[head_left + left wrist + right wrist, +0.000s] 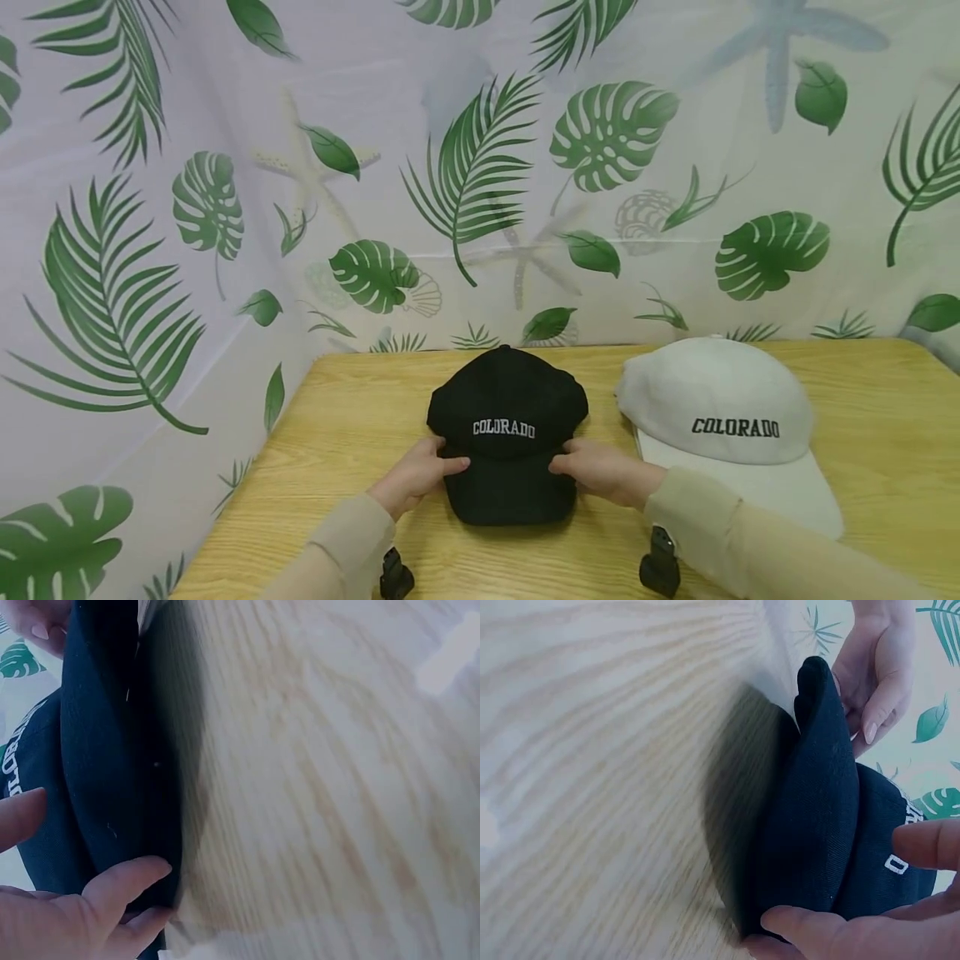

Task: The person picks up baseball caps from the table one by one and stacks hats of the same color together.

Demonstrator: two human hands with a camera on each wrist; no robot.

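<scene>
A black baseball cap (507, 392) with "COLORADO" in white letters sits on the table, its brim (512, 496) facing me. My left hand (417, 473) holds the brim's left side, its thumb reaching over the top by the crown. On the opposite side my right hand (606, 472) holds the brim the same way. Fingers of the left hand (82, 922) curl at the brim's edge in the left wrist view. The right wrist view has the right hand's fingers (810, 930) at the dark brim, close over the wood. The undersides of both grips are partly hidden.
To the right a white cap (720, 404) with black "COLORADO" lettering lies on the wooden table (360, 417), partly behind the right sleeve (701, 508). A leaf-patterned cloth (480, 167) hangs behind and along the left side. Black wrist devices (660, 562) hang below the sleeves.
</scene>
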